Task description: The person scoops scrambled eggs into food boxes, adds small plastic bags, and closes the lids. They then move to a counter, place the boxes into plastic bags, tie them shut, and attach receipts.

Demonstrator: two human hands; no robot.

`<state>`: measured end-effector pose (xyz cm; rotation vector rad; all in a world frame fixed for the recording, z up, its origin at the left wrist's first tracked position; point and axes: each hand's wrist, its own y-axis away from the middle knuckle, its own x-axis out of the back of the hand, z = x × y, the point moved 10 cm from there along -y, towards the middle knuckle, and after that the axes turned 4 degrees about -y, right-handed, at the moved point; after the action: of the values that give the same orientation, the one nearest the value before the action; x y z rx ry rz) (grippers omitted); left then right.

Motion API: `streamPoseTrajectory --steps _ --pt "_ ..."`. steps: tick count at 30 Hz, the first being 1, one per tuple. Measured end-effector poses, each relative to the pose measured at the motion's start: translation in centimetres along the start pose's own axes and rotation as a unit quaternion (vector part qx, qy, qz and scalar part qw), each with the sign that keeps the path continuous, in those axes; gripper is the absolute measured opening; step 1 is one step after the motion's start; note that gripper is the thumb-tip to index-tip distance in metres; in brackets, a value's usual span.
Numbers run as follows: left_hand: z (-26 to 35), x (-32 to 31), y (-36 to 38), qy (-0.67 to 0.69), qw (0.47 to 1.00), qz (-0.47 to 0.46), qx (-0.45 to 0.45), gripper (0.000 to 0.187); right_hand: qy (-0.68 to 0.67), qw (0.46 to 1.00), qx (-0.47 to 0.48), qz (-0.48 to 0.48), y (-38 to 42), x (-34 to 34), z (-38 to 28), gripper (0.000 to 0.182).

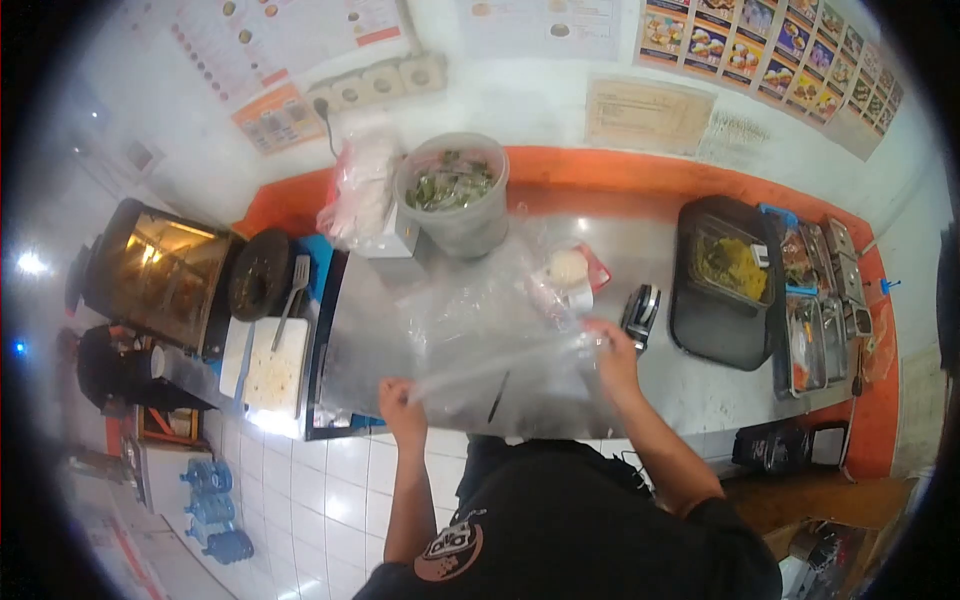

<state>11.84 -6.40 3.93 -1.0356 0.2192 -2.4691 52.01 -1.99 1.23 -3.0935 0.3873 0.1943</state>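
A large clear plastic bag (480,330) is stretched above the steel counter (360,310). Its left corner is pinched in my left hand (400,400), near the counter's front edge. My right hand (612,350) grips the right side of the same bag, a bit farther up. Beyond the bag lies a round white item (566,268) beside a red and white packet (593,270). To the right of my right hand rests a black and silver device (641,312). A dark thin object (498,396) lies near the counter's front edge, between my hands.
A tub of leafy greens (462,225) and wrapped white packs (366,185) stand at the back. On the left are a cutting board (262,375), a knife, a spatula and a glass-fronted cabinet. A black tray (700,330) and metal food containers (806,345) sit at right.
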Motion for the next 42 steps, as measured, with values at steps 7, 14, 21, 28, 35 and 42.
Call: streamPoseTrajectory --steps 7,14,21,28,35,42 --pt "-0.1 -5.2 4.4 0.728 0.476 -0.247 0.427 0.007 -0.32 0.75 -0.433 -0.383 7.1 -4.1 4.4 0.034" --pt "0.0 8.0 -4.8 0.146 0.955 0.06 0.25 0.033 -0.036 0.99 -0.135 -0.024 -15.0 5.2 2.2 0.035" --pt "8.9 -14.5 -4.4 0.025 0.889 -0.447 0.095 0.077 0.124 0.906 -0.386 -0.122 -20.4 5.7 13.0 0.032" --pt "6.4 -36.4 0.0 0.271 0.743 -0.512 0.335 0.089 0.131 0.927 -0.33 -0.119 -19.6 4.9 15.8 0.022" --pt "11.0 -30.9 -1.8 0.271 0.776 -0.485 0.3 0.073 0.113 0.939 -0.306 -0.105 -17.7 5.1 14.7 0.032" --pt "13.8 -27.8 -6.7 0.286 0.833 -0.456 0.128 0.07 -0.171 0.924 -0.311 -0.139 -13.0 1.6 10.2 0.066"
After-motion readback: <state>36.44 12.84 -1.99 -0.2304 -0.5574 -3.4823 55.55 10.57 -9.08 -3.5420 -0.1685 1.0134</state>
